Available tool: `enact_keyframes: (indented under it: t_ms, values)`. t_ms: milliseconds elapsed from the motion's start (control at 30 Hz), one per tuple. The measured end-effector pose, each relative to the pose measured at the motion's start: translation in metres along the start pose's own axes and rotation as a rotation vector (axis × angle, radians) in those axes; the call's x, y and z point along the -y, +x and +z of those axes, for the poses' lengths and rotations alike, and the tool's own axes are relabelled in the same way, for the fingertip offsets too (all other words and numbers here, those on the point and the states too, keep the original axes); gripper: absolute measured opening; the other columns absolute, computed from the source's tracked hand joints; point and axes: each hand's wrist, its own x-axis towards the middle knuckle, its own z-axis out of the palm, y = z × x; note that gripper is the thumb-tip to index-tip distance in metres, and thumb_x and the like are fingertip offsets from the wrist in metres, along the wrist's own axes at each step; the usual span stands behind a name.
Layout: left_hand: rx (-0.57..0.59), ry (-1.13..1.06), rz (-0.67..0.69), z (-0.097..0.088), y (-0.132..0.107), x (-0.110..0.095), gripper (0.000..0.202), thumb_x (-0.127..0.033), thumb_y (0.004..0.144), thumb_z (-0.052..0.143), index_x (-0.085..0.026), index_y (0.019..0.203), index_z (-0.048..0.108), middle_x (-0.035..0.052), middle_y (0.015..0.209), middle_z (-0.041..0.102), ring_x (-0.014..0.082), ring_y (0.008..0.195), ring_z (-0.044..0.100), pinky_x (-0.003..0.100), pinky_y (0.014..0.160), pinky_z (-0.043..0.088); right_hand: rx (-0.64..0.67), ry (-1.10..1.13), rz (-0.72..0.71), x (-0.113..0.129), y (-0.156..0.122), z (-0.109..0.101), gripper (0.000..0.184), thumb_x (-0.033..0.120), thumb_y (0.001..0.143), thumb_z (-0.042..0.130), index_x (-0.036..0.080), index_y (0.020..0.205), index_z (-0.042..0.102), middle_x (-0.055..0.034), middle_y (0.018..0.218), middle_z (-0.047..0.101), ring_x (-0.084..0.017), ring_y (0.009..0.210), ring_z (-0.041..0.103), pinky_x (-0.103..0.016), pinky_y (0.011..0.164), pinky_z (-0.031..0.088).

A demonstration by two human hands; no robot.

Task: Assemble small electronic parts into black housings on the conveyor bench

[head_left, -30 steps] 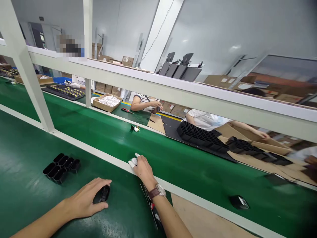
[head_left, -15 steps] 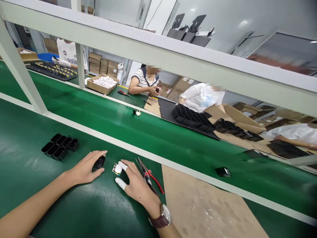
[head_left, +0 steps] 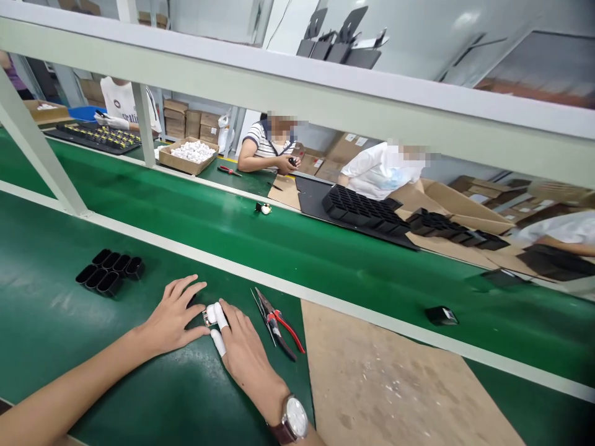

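Note:
A small circuit board with a white block [head_left: 211, 314] is between my two hands, just above or on the green bench. My right hand [head_left: 246, 347], white covers on its thumb and index finger, pinches the board from the right. My left hand [head_left: 173, 317] curls around a small black case [head_left: 191, 300], mostly hidden by the fingers. Its thumb and index fingertips reach the board's left edge. Right of my right hand lie red-handled pliers [head_left: 281, 325] and thin metal tweezers [head_left: 263, 316].
Several open black cases [head_left: 109, 272] stand grouped at left. A cardboard sheet [head_left: 395, 371] covers the bench at right. Beyond a pale rail, the green belt [head_left: 195, 217] carries a black case [head_left: 442, 316] and a board assembly [head_left: 263, 209]. Co-workers sit opposite; a frame beam [head_left: 297, 80] crosses above.
My hands have come together, the left moving right and the right slightly left with the board. The black case is now mostly covered. Pieces on the belt have shifted right.

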Motion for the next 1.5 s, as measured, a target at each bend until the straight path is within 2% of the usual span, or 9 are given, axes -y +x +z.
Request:
enact_keyframes:
  t_ms: [167, 333, 600, 733, 833, 933, 1100, 1267, 1500]
  values:
    - [-0.048, -0.093, -0.014, 0.005, 0.003, -0.004, 0.017, -0.03, 0.099, 0.068, -0.017, 0.11, 0.072, 0.018, 0.144, 0.059, 0.0435, 0.145, 0.042, 0.062, 0.108, 0.041, 0.004, 0.03, 0.018, -0.004, 0.0, 0.003, 0.055, 0.004, 0.097, 0.047, 0.01, 0.151, 0.049, -0.019, 0.151, 0.056, -0.035, 0.135, 0.053, -0.054, 0.105, 0.053]
    - [-0.067, -0.111, -0.015, 0.006, 0.005, -0.005, 0.018, -0.027, 0.097, 0.07, -0.017, 0.111, 0.071, 0.0173, 0.139, 0.062, 0.0423, 0.141, 0.046, 0.06, 0.106, 0.042, -0.021, 0.117, 0.055, -0.004, 0.0, 0.003, 0.058, 0.018, 0.102, 0.055, 0.008, 0.157, 0.04, -0.021, 0.143, 0.059, -0.035, 0.128, 0.055, -0.055, 0.104, 0.052]
    - [-0.071, -0.143, -0.016, 0.009, 0.007, -0.004, 0.019, -0.024, 0.096, 0.07, -0.017, 0.114, 0.071, 0.0169, 0.137, 0.063, 0.0411, 0.139, 0.048, 0.06, 0.108, 0.043, 0.049, 0.043, 0.063, -0.002, 0.008, 0.002, 0.047, 0.016, 0.103, 0.052, 0.013, 0.15, 0.049, -0.0178, 0.143, 0.06, -0.035, 0.128, 0.055, -0.057, 0.104, 0.052]
    - [-0.067, -0.139, -0.026, 0.01, 0.005, -0.003, 0.021, -0.025, 0.094, 0.072, -0.018, 0.113, 0.072, 0.0162, 0.138, 0.063, 0.0407, 0.139, 0.048, 0.059, 0.108, 0.044, 0.033, 0.064, 0.067, 0.001, 0.004, 0.0, 0.055, 0.022, 0.104, 0.05, 0.01, 0.157, 0.04, -0.0203, 0.145, 0.058, -0.035, 0.132, 0.055, -0.055, 0.107, 0.053]
    - [-0.048, -0.132, -0.029, 0.011, 0.004, -0.002, 0.022, -0.027, 0.094, 0.073, -0.018, 0.114, 0.072, 0.016, 0.138, 0.063, 0.0404, 0.139, 0.048, 0.059, 0.108, 0.044, 0.024, 0.044, 0.041, 0.002, -0.002, 0.002, 0.063, 0.026, 0.105, 0.052, 0.009, 0.162, 0.032, -0.0215, 0.154, 0.051, -0.036, 0.141, 0.049, -0.054, 0.112, 0.052]
    - [-0.053, -0.134, -0.029, 0.01, 0.003, -0.002, 0.021, -0.027, 0.094, 0.072, -0.018, 0.112, 0.072, 0.0163, 0.138, 0.063, 0.0405, 0.139, 0.049, 0.059, 0.108, 0.044, 0.053, 0.001, 0.016, 0.001, -0.005, 0.004, 0.064, 0.025, 0.104, 0.054, 0.008, 0.162, 0.032, -0.0206, 0.16, 0.046, -0.036, 0.145, 0.046, -0.053, 0.115, 0.05]
    - [-0.061, -0.134, -0.027, 0.01, 0.003, -0.002, 0.02, -0.029, 0.095, 0.071, -0.018, 0.111, 0.072, 0.0168, 0.136, 0.063, 0.0403, 0.138, 0.049, 0.059, 0.107, 0.045, 0.081, -0.035, -0.006, 0.0, -0.006, 0.004, 0.067, 0.029, 0.102, 0.061, 0.005, 0.16, 0.037, -0.0204, 0.16, 0.046, -0.036, 0.142, 0.048, -0.051, 0.116, 0.05]
    - [-0.063, -0.148, -0.018, 0.011, 0.002, -0.001, 0.019, -0.03, 0.097, 0.07, -0.016, 0.109, 0.072, 0.0172, 0.136, 0.063, 0.0403, 0.138, 0.049, 0.06, 0.107, 0.044, 0.079, -0.109, -0.021, 0.001, -0.006, 0.007, 0.056, 0.02, 0.1, 0.061, 0.01, 0.153, 0.048, -0.0204, 0.159, 0.047, -0.037, 0.141, 0.049, -0.052, 0.112, 0.051]
    - [-0.061, -0.17, -0.029, 0.012, 0.0, 0.001, 0.02, -0.029, 0.096, 0.071, -0.018, 0.112, 0.073, 0.0166, 0.137, 0.063, 0.0396, 0.138, 0.049, 0.06, 0.108, 0.045, 0.032, 0.144, 0.047, -0.009, 0.008, -0.004, 0.062, 0.025, 0.104, 0.058, 0.018, 0.16, 0.034, -0.017, 0.141, 0.06, -0.031, 0.122, 0.058, -0.051, 0.097, 0.058]
